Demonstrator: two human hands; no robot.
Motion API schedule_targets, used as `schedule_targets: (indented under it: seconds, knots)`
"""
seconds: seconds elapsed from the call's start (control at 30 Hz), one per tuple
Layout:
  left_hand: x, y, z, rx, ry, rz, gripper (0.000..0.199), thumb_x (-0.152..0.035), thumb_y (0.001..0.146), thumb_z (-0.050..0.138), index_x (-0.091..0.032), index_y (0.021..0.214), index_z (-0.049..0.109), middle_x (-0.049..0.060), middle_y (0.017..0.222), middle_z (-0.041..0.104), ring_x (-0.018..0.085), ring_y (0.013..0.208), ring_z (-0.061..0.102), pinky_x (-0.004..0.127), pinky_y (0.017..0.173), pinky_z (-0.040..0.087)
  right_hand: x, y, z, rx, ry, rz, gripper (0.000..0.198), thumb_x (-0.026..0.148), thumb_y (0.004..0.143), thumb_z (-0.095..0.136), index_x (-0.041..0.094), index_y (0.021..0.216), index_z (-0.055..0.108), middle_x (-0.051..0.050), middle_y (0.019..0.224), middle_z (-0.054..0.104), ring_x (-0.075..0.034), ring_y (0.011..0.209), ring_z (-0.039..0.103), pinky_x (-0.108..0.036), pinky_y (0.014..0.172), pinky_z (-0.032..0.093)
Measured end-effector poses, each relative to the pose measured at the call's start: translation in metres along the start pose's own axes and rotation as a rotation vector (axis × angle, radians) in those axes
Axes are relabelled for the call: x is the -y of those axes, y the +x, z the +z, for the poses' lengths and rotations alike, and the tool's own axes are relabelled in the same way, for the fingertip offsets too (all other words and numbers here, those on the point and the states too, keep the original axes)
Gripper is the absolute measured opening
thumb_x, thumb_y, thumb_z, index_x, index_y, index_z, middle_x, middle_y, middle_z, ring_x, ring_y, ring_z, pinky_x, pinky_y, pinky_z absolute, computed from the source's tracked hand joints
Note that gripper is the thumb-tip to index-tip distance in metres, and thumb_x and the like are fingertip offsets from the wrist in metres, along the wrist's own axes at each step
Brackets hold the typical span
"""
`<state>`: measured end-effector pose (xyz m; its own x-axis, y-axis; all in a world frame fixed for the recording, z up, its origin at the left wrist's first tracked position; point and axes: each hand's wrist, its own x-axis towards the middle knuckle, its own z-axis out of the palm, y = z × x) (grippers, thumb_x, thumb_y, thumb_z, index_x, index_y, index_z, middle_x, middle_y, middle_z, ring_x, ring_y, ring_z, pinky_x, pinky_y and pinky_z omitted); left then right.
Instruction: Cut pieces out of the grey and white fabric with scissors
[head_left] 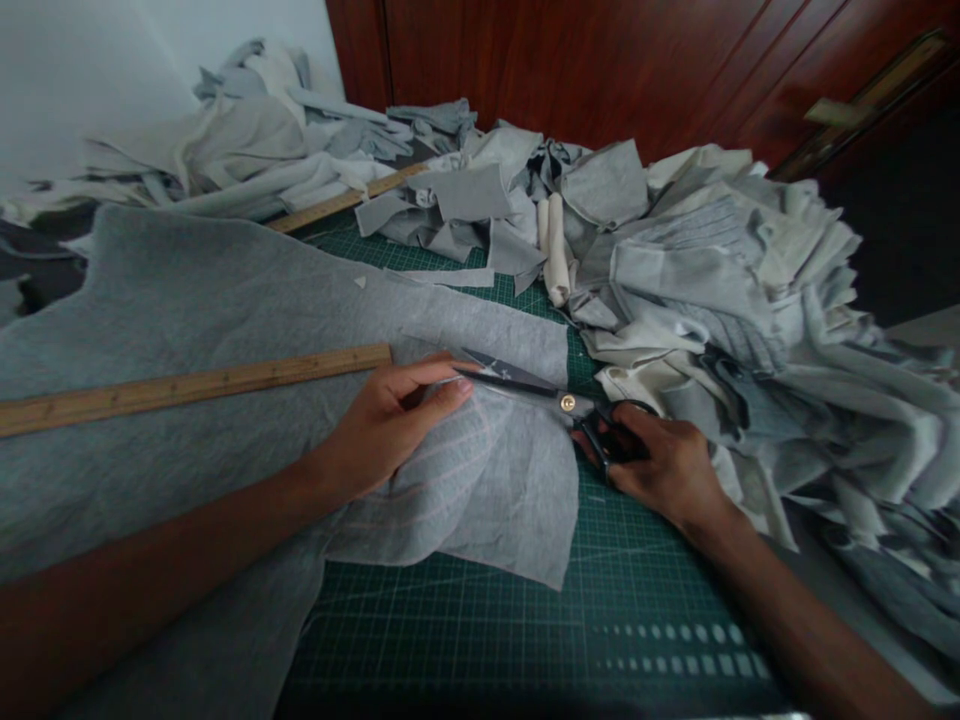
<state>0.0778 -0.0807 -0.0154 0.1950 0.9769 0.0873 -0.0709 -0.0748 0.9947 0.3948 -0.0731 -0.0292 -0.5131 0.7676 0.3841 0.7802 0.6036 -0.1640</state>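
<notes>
Right hand (667,465): the grip is closed about the black handles of the scissors (555,395), whose blades stand slightly parted and point toward the left hand (397,420). Left hand: thumb and forefinger are pinched on a raised fold of the grey cloth (217,300), just beside the blade tips; whether a finger touches the steel is hard to tell. The cloth should handle as light, soft and limp, best taken near the blades and held taut; the scissors, rigid and probably heavier, are best held by their handles. The cloth lies beneath the left grip and spreads leftward from it, its near right edge ending short of the right grip. A wooden ruler (225,385) rests upon it. Beneath is a green cutting mat (450,630); beyond, heaped fabric pieces (697,270) lie before a reddish door (570,60).
</notes>
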Motion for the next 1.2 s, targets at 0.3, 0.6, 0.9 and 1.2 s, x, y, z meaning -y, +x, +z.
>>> schedule_targets:
  seconds: [0.3,0.6,0.9,1.2]
  knots:
    - [0.003,-0.001,-0.001,0.023,-0.030,0.001,0.018,-0.027,0.096,0.064,-0.018,0.083,0.073,-0.004,0.072,0.052,0.007,0.061,0.044,0.018,0.053,0.036,0.004,0.002,-0.004,-0.017,-0.019,-0.031,0.010,0.022,0.085,0.060,0.021,0.075,0.058,0.004,0.056,0.058,-0.009,0.042,0.049,-0.023,0.044,0.032]
    - [0.001,-0.001,0.002,-0.055,0.035,-0.046,0.023,-0.036,0.089,0.070,-0.017,0.098,0.080,0.003,0.084,0.067,0.013,0.073,0.055,0.022,0.060,0.044,0.007,0.007,-0.001,-0.059,0.030,0.081,0.028,0.039,0.086,0.073,0.021,0.075,0.055,0.005,0.057,0.058,-0.009,0.044,0.053,-0.021,0.044,0.039]
    - [-0.004,-0.003,-0.001,-0.002,0.122,-0.105,0.027,-0.041,0.090,0.067,-0.017,0.080,0.075,-0.001,0.064,0.057,0.011,0.056,0.046,0.020,0.049,0.034,0.011,0.004,-0.002,-0.050,0.007,0.007,0.023,0.034,0.084,0.074,0.020,0.078,0.057,0.006,0.058,0.058,-0.009,0.045,0.054,-0.020,0.045,0.040]
    - [-0.006,-0.003,0.000,0.023,0.081,-0.081,0.027,-0.037,0.087,0.069,-0.013,0.076,0.075,0.003,0.087,0.070,0.008,0.058,0.048,0.020,0.049,0.034,0.010,0.001,-0.003,-0.047,-0.015,-0.047,0.019,0.029,0.081,0.073,0.020,0.082,0.057,0.005,0.061,0.059,-0.010,0.047,0.055,-0.021,0.046,0.040]
